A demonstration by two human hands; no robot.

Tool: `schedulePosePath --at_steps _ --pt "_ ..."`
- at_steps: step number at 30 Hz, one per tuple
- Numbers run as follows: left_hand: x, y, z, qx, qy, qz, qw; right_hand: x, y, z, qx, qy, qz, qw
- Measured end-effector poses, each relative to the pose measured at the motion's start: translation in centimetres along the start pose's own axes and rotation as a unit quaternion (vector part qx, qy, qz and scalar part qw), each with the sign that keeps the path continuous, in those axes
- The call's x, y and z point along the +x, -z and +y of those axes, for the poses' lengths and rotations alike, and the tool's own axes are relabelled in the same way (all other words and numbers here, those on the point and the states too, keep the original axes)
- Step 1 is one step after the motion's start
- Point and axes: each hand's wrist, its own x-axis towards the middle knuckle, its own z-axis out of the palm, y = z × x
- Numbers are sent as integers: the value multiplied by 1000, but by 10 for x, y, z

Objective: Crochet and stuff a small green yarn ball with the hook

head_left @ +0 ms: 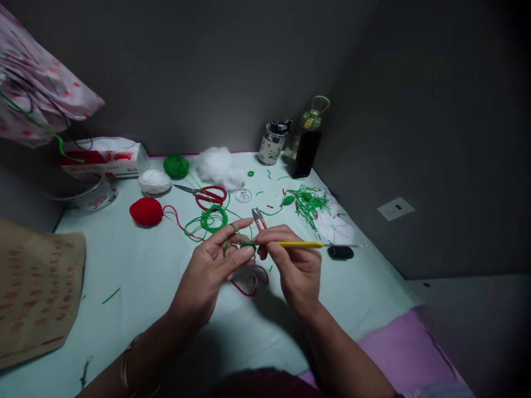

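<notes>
My left hand pinches a small piece of green crochet between thumb and fingers, with green yarn running over its raised index finger. My right hand is closed around a yellow crochet hook, whose tip meets the green piece. Loops of green yarn lie just beyond my left hand. A red yarn loop rests on the table below the hands. Orange-handled thread snips lie right behind the fingertips.
Balls of red, white and green yarn, red scissors and white stuffing lie behind. Green scraps, a phone and a pen cup are rightward. A paper bag stands left.
</notes>
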Motion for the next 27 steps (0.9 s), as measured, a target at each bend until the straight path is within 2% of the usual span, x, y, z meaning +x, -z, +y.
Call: schedulePosePath --at_steps 2,4,5,8,10,11,14,16,22,27 --pt "1 0 -1 -20 -7 11 1000 -3 0 -3 -94 70 -14 993" --pt "3 -1 1 -61 28 -4 998 -5 1 -5 -158 128 -28 979" --pt "4 0 3 -84 57 -15 995 -6 2 -6 -157 131 -23 979" --pt "5 1 7 -127 104 -26 986 -2 5 -4 -37 47 38 997" --pt "5 1 7 -114 76 -14 990 1 6 0 69 -24 59 996" --pt "4 1 7 -94 57 -12 994 2 5 1 106 -46 51 992" --pt "2 1 1 -11 8 -21 1000 2 3 5 114 -79 11 990" --pt "1 1 -1 23 -6 -26 999 2 2 7 107 -100 13 989" --pt "1 5 0 20 6 -27 999 6 4 6 220 -183 33 957" --pt "2 9 -1 31 14 -26 999 10 5 3 244 -182 23 952"
